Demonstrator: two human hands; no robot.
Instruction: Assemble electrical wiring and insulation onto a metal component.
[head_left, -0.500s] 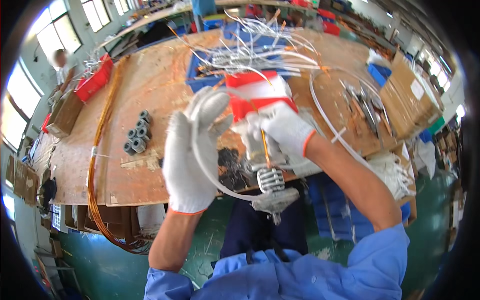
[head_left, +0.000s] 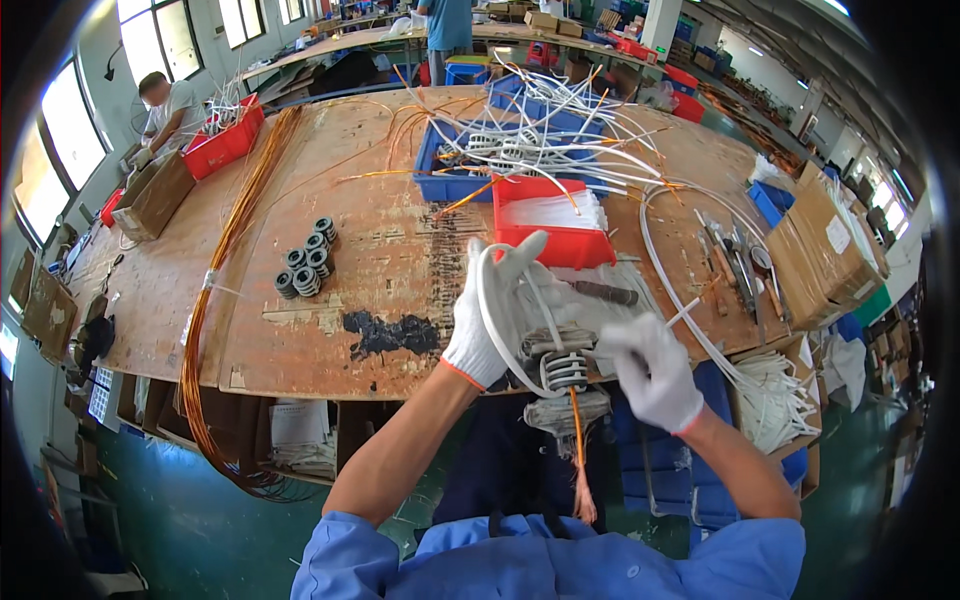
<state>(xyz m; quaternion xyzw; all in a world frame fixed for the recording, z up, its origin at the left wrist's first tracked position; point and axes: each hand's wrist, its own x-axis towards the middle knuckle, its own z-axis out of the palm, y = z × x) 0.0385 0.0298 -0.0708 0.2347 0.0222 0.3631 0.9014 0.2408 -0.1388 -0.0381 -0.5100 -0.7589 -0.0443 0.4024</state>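
A dark ring core wound with white-sleeved wire (head_left: 567,371) sits at the table's near edge, on a fixture wrapped in clear plastic (head_left: 566,412). Below the core hangs an orange copper wire end (head_left: 578,432) with frayed pinkish strands. My left hand (head_left: 482,322), in a white glove, holds a loop of white-sleeved wire (head_left: 487,300) that curves down to the core; the glove partly hides the grip. Just right of the core is my right hand (head_left: 655,375), gloved and slightly blurred. Its fingers are bent but apart, with nothing visible between them.
Beyond my hands stand a red bin of white sleeves (head_left: 555,255) and a blue bin of wired cores (head_left: 445,186). Several bare cores (head_left: 308,262) lie left, near a copper wire bundle (head_left: 240,215). Tools (head_left: 738,265) and a cardboard box (head_left: 825,250) are right. A person (head_left: 170,115) works far left.
My right hand has moved from above the core, where it held the copper wire, down to its right. The copper end now hangs below the core. The view has shifted.
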